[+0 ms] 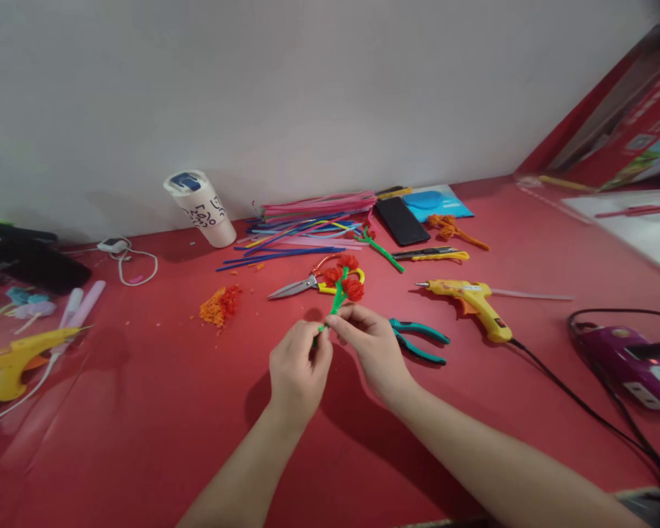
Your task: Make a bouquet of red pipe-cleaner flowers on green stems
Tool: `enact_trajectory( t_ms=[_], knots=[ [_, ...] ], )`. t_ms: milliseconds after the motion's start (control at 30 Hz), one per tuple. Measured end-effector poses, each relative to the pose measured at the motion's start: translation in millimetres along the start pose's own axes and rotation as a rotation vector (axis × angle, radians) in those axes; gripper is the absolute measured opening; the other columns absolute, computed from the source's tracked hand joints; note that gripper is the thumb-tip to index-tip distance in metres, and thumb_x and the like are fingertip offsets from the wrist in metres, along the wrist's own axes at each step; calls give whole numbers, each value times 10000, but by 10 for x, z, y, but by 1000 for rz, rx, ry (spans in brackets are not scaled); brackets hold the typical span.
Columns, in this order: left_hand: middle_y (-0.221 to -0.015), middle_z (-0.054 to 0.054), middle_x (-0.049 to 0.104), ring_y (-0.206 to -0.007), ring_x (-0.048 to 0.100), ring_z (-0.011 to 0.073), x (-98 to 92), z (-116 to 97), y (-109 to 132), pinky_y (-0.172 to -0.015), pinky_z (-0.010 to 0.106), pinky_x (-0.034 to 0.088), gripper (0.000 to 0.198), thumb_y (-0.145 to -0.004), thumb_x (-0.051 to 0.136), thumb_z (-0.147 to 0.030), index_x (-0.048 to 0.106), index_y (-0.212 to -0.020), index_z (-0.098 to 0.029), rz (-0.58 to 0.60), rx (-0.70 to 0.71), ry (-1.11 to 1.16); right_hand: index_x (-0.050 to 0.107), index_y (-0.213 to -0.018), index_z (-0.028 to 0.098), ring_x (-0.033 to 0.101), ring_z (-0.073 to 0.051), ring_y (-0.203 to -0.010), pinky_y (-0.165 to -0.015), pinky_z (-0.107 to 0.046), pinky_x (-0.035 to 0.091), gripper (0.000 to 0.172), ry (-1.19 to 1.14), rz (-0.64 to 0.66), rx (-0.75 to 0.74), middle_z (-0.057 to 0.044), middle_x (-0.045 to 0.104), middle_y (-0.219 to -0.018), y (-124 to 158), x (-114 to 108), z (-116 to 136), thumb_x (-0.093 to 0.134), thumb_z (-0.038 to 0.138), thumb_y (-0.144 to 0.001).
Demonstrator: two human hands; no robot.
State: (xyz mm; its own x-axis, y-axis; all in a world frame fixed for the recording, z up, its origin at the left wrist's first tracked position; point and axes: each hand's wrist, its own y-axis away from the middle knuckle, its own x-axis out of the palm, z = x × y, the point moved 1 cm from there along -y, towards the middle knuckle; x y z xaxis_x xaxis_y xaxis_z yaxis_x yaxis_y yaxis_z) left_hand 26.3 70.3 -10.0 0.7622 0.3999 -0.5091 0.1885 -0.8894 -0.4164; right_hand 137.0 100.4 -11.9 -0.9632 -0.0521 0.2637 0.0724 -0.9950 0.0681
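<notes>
Both hands pinch the green stem of a pipe-cleaner flower (338,297) with several fuzzy red blooms at its top. My left hand (298,364) is closed around the lower stem, its thumb and finger pressed together. My right hand (369,343) grips just above, thumb against the stem; its other fingers curl behind. Just beyond the blooms lie open scissors (297,287) with yellow and red handles, partly covered by the flower. Teal-handled pliers (421,342) rest beside my right hand, their jaws hidden behind it.
Pipe cleaners (313,220) lie in a pile by the wall. A white tumbler (203,211) stands to their left, near orange and red fuzz clippings (218,306). To the right are a yellow glue gun (476,301), a phone (402,220) and a purple power strip (630,359). Another glue gun (19,359) lies left.
</notes>
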Motion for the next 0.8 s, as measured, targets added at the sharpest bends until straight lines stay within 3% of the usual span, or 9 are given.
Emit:
enact_trajectory(
  t_ms=[67,167,267,467,567,667,800],
  knots=[
    [-603,-4,552,-560,486,99,0,-3,6,-582,217,390,107,-763,534,-218,577,-669,-187,4,21,4,565,-580,182,396,-100,-569,-587,-246,328,166,14,4,-27,47,471,-579,13,-5,12,647,269,-695],
    [-577,-21,547,-466,473,80,13,-3,-10,-473,198,377,125,-782,530,-275,572,-704,-187,109,-248,274,556,-576,186,392,-101,-576,-581,-243,326,178,14,17,-57,48,452,-583,25,-14,37,627,262,-720],
    [-507,-43,521,-337,403,49,35,-9,-40,-336,165,280,177,-786,529,-311,549,-682,-169,252,-556,680,559,-579,189,403,-101,-569,-582,-243,336,181,-38,52,-54,48,466,-574,23,-16,55,622,263,-731],
    [-459,-49,479,-283,277,-14,22,-5,-110,-285,102,186,132,-749,546,-208,561,-661,-111,407,-873,1203,598,-647,197,466,-98,-569,-610,-241,380,123,-190,169,32,38,538,-596,-3,-25,11,630,274,-738],
    [-449,-58,426,-289,239,-21,26,-8,-124,-276,88,166,115,-732,528,-178,554,-654,-99,485,-998,1344,596,-655,196,503,-102,-577,-626,-247,402,118,-248,199,72,32,556,-611,-9,-32,-24,640,279,-727],
    [-446,-63,417,-292,233,-14,42,-16,-107,-283,96,165,111,-732,522,-185,527,-642,-120,444,-954,1249,592,-648,191,495,-103,-575,-618,-248,399,134,-250,193,104,32,546,-606,-13,-28,-51,652,293,-711],
    [-499,-51,489,-334,383,35,33,-6,-45,-340,144,280,165,-784,522,-266,490,-651,-174,206,-594,669,574,-613,183,412,-90,-551,-583,-235,354,171,-121,73,68,48,484,-569,-23,-11,-52,661,301,-701]
  ],
)
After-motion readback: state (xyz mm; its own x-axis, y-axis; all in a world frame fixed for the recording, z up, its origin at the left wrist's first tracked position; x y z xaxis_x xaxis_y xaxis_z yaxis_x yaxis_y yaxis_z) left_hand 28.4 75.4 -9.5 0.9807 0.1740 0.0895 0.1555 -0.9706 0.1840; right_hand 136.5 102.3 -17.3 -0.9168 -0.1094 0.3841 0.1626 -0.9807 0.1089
